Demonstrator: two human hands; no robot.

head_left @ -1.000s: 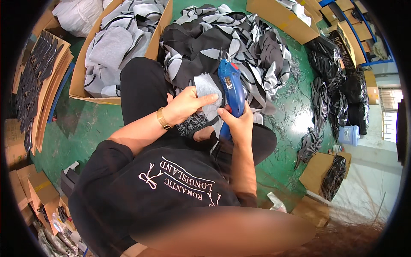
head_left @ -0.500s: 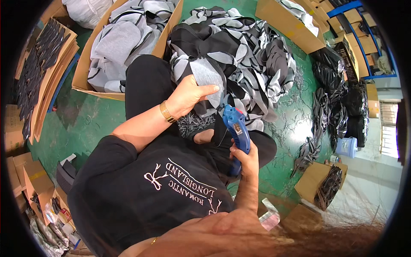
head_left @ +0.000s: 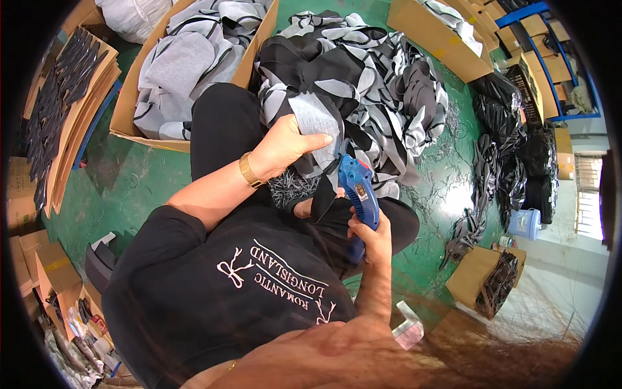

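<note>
My left hand (head_left: 287, 150) pinches a grey fabric piece with black edging (head_left: 315, 123), thumb on top and fingers beneath it. In my right hand (head_left: 371, 235) is a blue handheld electric cutter (head_left: 356, 181), its grip wrapped by my fingers. The cutter's head points away from me and sits right at the fabric's right edge, close to my left thumb; whether its blade touches the cloth I cannot tell. Beyond the hands lies a large heap of grey and black fabric pieces (head_left: 382, 78). A dark strip of cloth hangs below the held piece, over my lap.
A cardboard box of grey pieces (head_left: 120, 123) stands at the far left, another cardboard box (head_left: 440, 42) at the far right. Thin dark trimmings (head_left: 447, 136) litter the green floor. Black bags (head_left: 499, 97) and a blue bucket (head_left: 525, 222) are on the right.
The held fabric has shifted slightly in my left hand, and its dark strip now hangs lower. The cutter has moved very little along the edge.
</note>
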